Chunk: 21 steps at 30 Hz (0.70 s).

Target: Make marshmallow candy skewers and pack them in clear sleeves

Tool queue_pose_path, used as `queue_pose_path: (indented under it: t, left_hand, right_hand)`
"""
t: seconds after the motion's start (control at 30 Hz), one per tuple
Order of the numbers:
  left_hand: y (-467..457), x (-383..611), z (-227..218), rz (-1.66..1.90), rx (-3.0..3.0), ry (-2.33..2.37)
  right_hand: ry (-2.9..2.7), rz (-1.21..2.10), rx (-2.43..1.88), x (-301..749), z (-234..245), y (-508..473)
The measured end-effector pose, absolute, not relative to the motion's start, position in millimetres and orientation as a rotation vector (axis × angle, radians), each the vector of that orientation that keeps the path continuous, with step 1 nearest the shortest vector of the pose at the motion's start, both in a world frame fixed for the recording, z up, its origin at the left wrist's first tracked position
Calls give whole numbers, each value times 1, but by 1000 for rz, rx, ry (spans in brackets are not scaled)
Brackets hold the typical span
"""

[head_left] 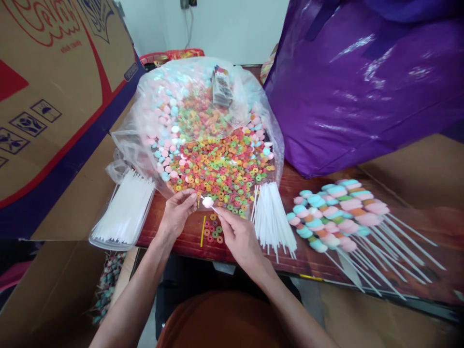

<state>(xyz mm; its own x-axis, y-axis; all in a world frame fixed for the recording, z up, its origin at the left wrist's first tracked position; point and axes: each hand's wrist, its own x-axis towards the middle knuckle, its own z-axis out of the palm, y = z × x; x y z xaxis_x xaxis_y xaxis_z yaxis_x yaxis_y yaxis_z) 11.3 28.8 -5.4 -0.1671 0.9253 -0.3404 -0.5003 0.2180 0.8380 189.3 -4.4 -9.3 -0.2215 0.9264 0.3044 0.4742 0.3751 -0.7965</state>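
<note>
My right hand (237, 237) pinches a thin white stick (214, 209), which has a pale pink and white marshmallow (208, 202) threaded near its upper end. Just left of the stick's tip is my left hand (179, 209), thumb and fingers pressed together; whatever they hold is too small to make out. Beyond both hands, colourful ring-shaped gummies (221, 166) lie heaped on a clear plastic bag (125, 116), with pink, blue and white marshmallows (165, 154) around them. A small group of gummy rings (213, 229) lies on the table between my forearms.
White sticks (273, 222) lie right of my right hand; more sticks (125, 208) fill a clear container at left. Finished-looking marshmallow skewers (337, 212) are piled on the wooden table (416, 217). A printed carton (65, 96) and a purple bag (362, 92) flank the work area.
</note>
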Motion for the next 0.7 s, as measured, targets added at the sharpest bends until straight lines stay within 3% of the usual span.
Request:
queue_pose_path:
  t: [0.33, 0.7]
  left_hand:
    - [23, 16, -17, 1425, 828, 1327]
    - [23, 14, -6, 1370, 522, 1220]
  right_hand:
    - [-1916, 640, -1272, 186, -18, -4]
    - [-1907, 636, -1223, 187, -18, -3]
